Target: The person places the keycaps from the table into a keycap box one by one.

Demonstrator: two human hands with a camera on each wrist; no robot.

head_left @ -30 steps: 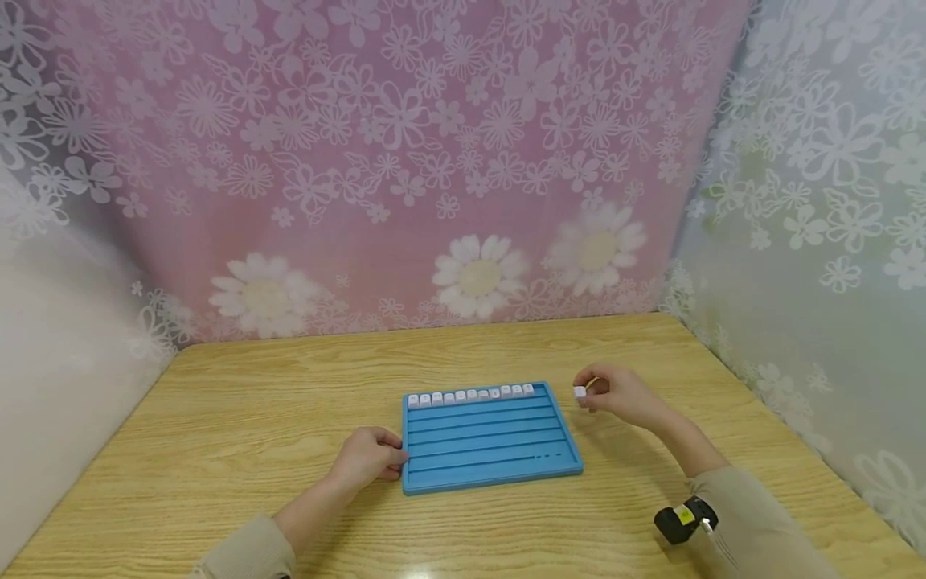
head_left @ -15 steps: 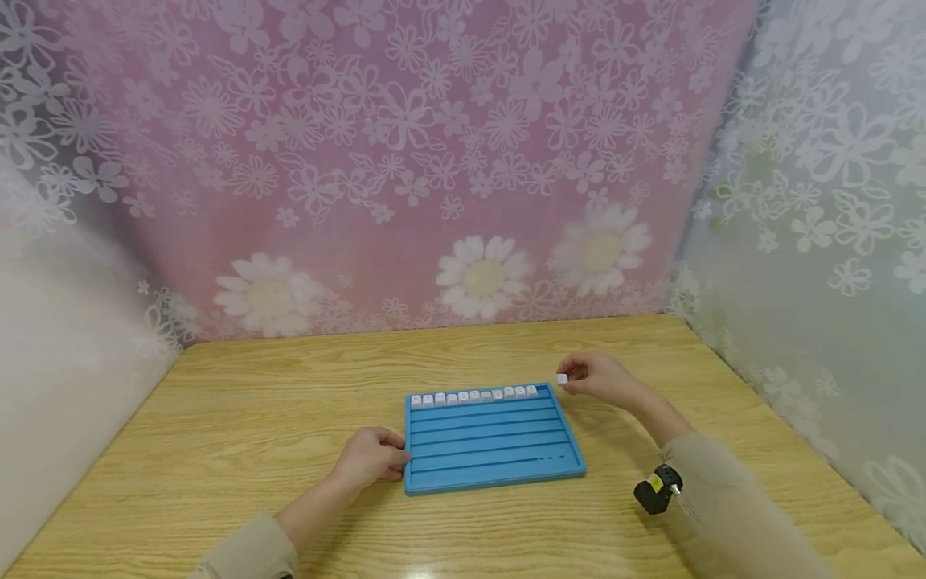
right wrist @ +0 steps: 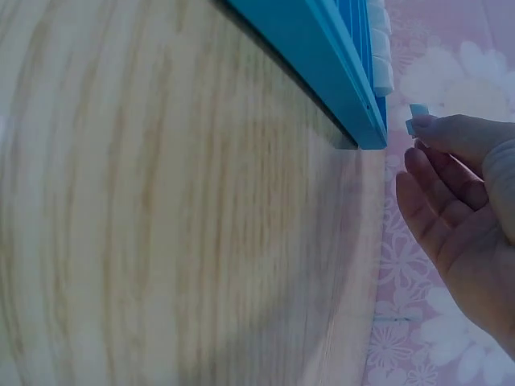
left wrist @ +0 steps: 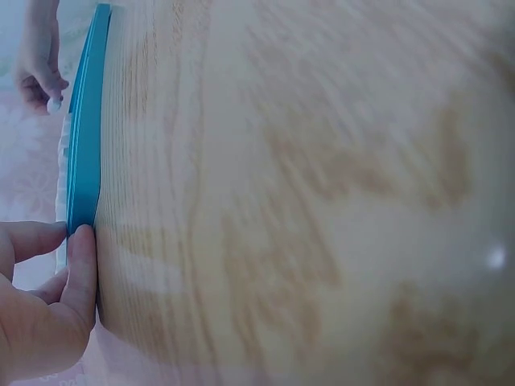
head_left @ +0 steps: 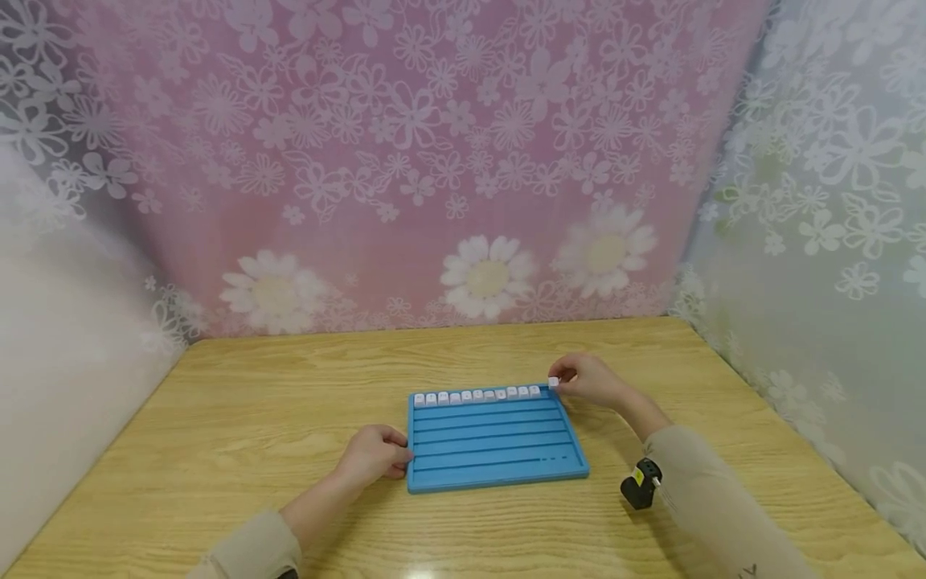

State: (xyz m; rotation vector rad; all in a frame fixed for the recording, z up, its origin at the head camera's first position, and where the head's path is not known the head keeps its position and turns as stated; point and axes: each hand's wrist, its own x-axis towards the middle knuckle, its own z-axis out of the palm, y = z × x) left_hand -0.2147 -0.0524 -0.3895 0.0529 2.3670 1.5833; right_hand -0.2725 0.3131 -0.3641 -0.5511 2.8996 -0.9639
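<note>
A blue ridged tray (head_left: 499, 484) lies on the table, with a row of several white keycaps (head_left: 477, 396) along its far groove. My right hand (head_left: 592, 378) pinches one more white keycap (head_left: 553, 383) between thumb and fingers, at the tray's far right corner. From the right wrist view, this keycap (right wrist: 418, 119) looks slightly apart from the tray's edge. At the near part of the left side, my left hand (head_left: 370, 455) holds the tray's rim; the left wrist view has thumb and a finger on either side of the blue edge (left wrist: 87, 153).
The wood-grain table (head_left: 289, 386) extends around the tray on all sides. Behind it hangs a pink flowered curtain (head_left: 405, 201), and a pale flowered one (head_left: 817, 265) stands to the right. A black wrist camera (head_left: 640, 484) sits at the right sleeve.
My right hand has carried its keycap leftward, from beside the tray to the far right corner. The left hand stays at the tray's left rim. The head view has shifted slightly.
</note>
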